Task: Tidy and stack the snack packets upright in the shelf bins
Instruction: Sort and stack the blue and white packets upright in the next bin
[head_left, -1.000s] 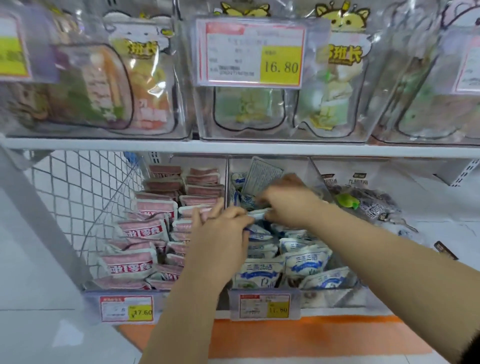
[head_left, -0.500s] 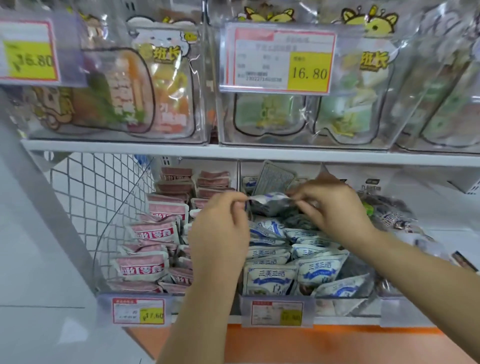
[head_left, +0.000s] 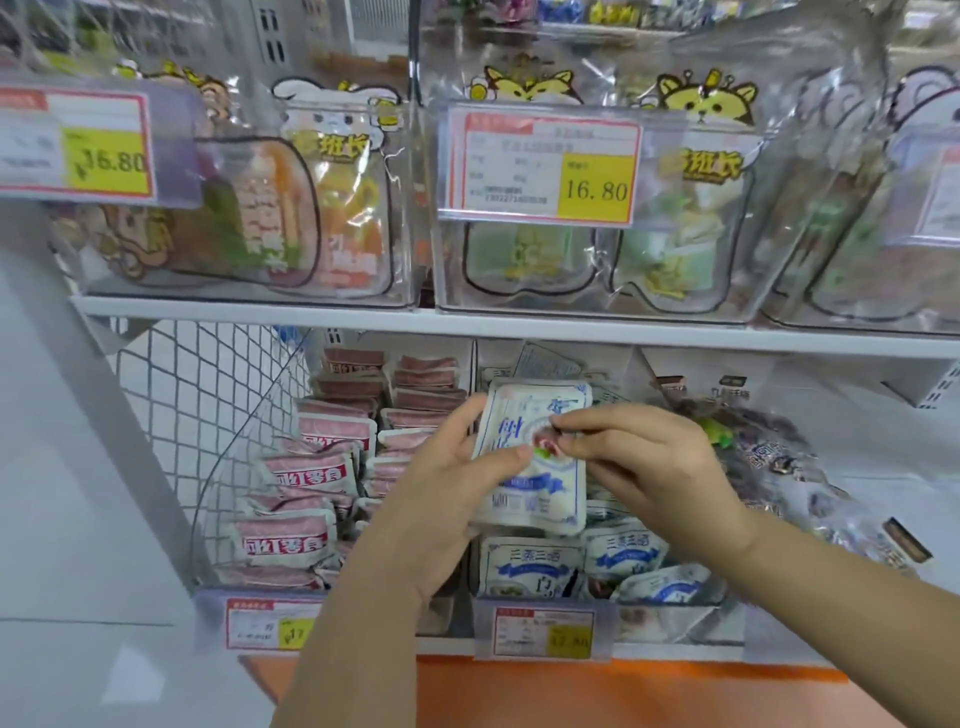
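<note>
A white-and-blue snack packet (head_left: 540, 483) is held upright, face toward me, above the middle bin (head_left: 675, 621). My left hand (head_left: 441, 499) grips its left edge with thumb on the front. My right hand (head_left: 644, 462) pinches its right side near the middle. Below it, several more white-and-blue packets (head_left: 530, 566) stand in rows in the middle bin. The left bin (head_left: 441, 618) holds several pink-and-white packets (head_left: 288, 540), some leaning. The right bin holds dark packets (head_left: 769, 452) lying loose.
A wire mesh panel (head_left: 208, 415) closes the shelf's left end. The shelf above (head_left: 519, 330) carries clear bins of large cartoon-printed bags with 16.80 price tags (head_left: 543, 163). Price tags (head_left: 543, 631) hang on the lower bin fronts. An orange strip (head_left: 571, 691) runs beneath.
Both hands have lifted one white-and-blue packet up out of the middle bin and turned it from edge-on to face me. The camera view has shifted down and closer.
</note>
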